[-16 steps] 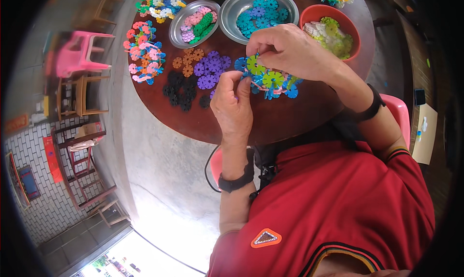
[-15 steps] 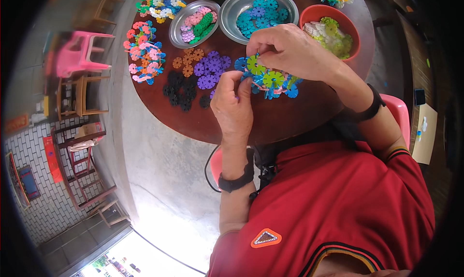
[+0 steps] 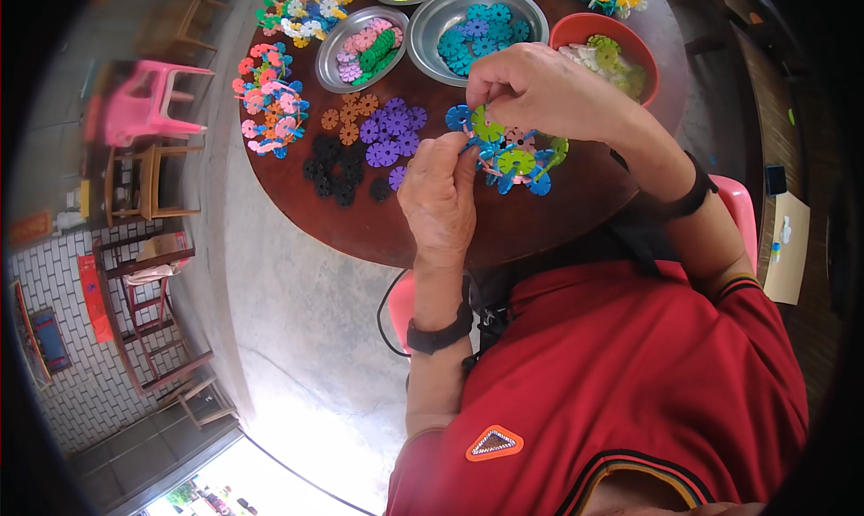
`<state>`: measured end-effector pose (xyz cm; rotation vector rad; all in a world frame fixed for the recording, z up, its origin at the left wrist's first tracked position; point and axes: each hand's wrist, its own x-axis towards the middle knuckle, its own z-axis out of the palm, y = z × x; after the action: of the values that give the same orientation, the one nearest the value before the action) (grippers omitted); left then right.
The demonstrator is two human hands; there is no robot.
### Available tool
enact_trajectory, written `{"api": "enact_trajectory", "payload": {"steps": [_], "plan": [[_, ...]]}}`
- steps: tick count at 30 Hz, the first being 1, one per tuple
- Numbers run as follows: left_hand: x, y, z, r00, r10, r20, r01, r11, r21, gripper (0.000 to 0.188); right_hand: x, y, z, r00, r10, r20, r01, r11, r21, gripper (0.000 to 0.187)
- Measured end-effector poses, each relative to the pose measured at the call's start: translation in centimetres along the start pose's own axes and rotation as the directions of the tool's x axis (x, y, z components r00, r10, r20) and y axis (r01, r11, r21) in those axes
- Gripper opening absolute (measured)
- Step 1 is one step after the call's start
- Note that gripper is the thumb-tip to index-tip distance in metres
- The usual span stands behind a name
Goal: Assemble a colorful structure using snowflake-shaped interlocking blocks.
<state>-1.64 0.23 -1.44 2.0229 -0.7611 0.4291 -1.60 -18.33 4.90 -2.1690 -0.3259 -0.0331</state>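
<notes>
Between my two hands is a ring-like cluster of interlocking plastic discs (image 3: 516, 162), in blue, lime green and pink. My left hand (image 3: 438, 192) pinches its left side with thumb and index finger. From above, my right hand (image 3: 519, 86) grips a lime green notched disc (image 3: 487, 124) at the cluster's upper left; its fingertips are partly hidden. Left of my left hand, loose purple discs (image 3: 389, 134), black discs (image 3: 335, 170) and orange discs (image 3: 348, 116) lie in piles on the brown round table (image 3: 310, 224).
Beyond my hands stand a metal bowl of teal discs (image 3: 423, 55), a smaller metal bowl with pink and green discs (image 3: 326, 66), and a red bowl (image 3: 650, 57) of white and lime discs. Finished-looking disc clusters (image 3: 273, 111) sit at the left edge. A pink stool (image 3: 148, 102) stands on the floor.
The cluster has turned and shifted slightly right and down between my hands, showing more of its right side. Both hands keep their grip, with the left moving slightly right.
</notes>
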Motion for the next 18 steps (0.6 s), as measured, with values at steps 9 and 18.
{"api": "enact_trajectory", "payload": {"steps": [9, 18], "plan": [[0.0, 0.6, -0.1, 0.998, -0.034, 0.052, 0.034, 0.999, 0.012, 0.015, -0.5, -1.2, 0.3, 1.000, 0.011, -0.018, -0.013, 0.995, -0.095, 0.012], [0.1, 0.1, -0.7, 0.984, -0.074, 0.159, 0.076, 0.997, -0.007, 0.014, -1.2, -0.7, 0.8, 0.992, 0.125, -0.021, -0.123, 0.991, 0.057, 0.010]]}}
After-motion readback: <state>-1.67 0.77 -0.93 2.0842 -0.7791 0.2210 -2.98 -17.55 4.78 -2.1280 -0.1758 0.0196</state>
